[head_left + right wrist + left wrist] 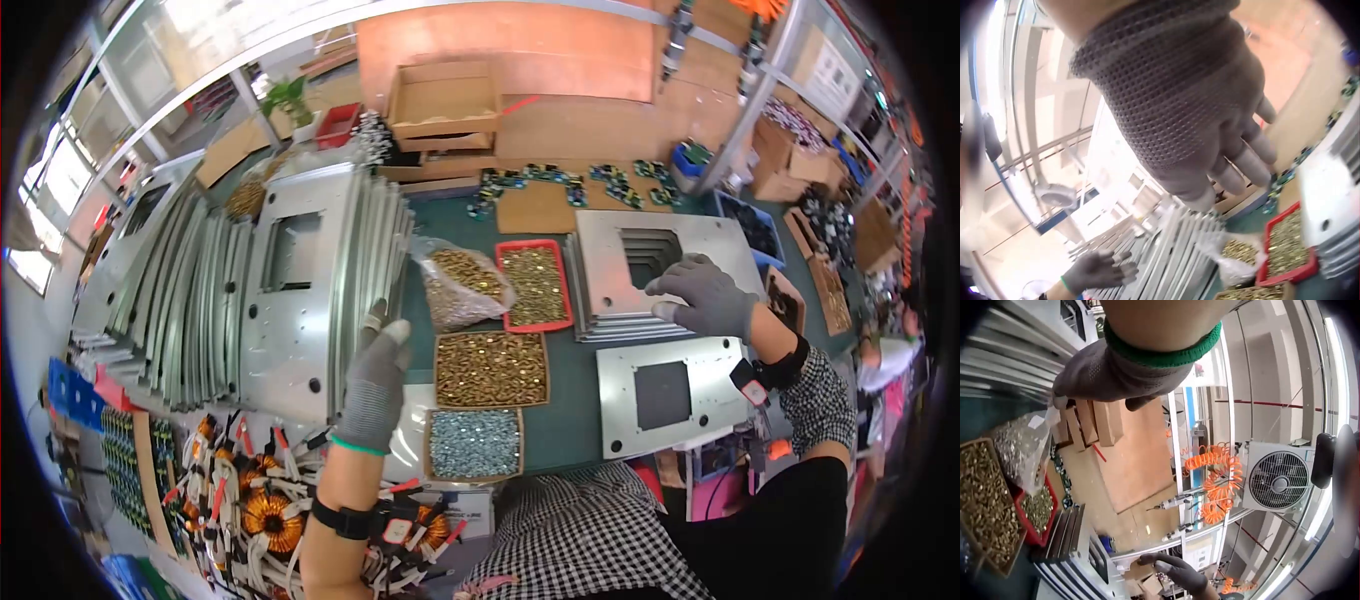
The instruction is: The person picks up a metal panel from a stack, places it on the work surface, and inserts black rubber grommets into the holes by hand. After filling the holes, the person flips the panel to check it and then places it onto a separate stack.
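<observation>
In the head view the gloved left hand (373, 388) is upright beside the right edge of the standing metal panels (290, 330), fingers pointing up; whether it touches them I cannot tell. The gloved right hand (710, 298), fingers spread and slightly bent, is over the right side of a flat stack of panels (600, 240), holding nothing visible; contact is unclear. In front of that stack a single panel (620, 400) with a square cutout lies flat. The left wrist view shows the left hand (1107, 375) near panel edges; the right wrist view shows the right hand (1204, 125) with fingers extended.
Between the hands stand a plastic bag (455, 290) of brass parts, a red tray (567, 300) of the same, and boxes of brass (490, 370) and silver parts (475, 445). Small circuit boards (575, 190) lie behind. Copper coils (270, 520) with cables are at lower left.
</observation>
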